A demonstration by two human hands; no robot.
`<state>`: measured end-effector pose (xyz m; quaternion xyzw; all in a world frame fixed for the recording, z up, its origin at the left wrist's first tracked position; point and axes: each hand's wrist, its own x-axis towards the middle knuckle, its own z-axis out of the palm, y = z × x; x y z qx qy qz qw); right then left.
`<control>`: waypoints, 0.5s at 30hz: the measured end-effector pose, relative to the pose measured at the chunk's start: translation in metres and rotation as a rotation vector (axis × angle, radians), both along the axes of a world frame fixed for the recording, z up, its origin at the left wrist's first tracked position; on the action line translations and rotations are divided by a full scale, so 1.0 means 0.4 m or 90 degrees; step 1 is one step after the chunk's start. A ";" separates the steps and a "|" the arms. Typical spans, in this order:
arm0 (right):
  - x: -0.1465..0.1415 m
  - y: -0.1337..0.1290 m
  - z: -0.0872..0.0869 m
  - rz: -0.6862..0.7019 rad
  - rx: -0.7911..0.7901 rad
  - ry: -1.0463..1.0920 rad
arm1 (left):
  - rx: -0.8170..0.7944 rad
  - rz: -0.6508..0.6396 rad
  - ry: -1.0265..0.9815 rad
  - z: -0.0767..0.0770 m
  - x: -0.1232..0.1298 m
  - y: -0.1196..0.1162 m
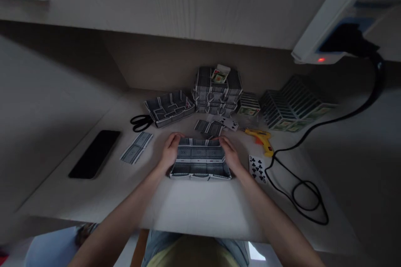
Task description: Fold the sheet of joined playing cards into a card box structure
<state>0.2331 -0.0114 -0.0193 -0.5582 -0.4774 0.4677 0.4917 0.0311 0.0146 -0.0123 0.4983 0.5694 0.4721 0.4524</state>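
Note:
In front of me on the table is an open box made of playing cards [200, 160], patterned blue-grey and split lengthwise by a low divider. My left hand [171, 149] grips its left end, fingers curled round the far corner. At the opposite end my right hand [230, 153] holds it the same way. Just behind the box lie loose face-down playing cards [208, 127] and a few face-up cards [228, 123]. A yellow glue gun [260, 138] rests to the right of my right hand, with a card of clubs [257, 168] below it.
Behind stand a stacked card structure [217, 87], another card tray [169, 108] and card boxes [291, 104]. Scissors [140, 122], joined cards [136, 147] and a black phone [95, 154] lie left. A black cable [308, 183] loops at right from a power strip [326, 41]. A shelf [175, 4] overhangs.

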 end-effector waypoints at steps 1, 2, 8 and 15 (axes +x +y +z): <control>0.006 0.001 0.000 0.002 0.006 0.009 | -0.002 -0.018 -0.016 -0.004 -0.001 0.012; 0.012 0.001 -0.001 0.008 0.013 0.019 | -0.007 -0.035 -0.034 -0.007 -0.003 0.021; 0.025 -0.017 -0.011 -0.038 0.071 0.062 | 0.041 -0.069 -0.256 -0.017 -0.038 0.026; 0.005 -0.029 -0.002 0.001 0.024 0.056 | 0.055 -0.122 -0.152 -0.017 -0.043 0.022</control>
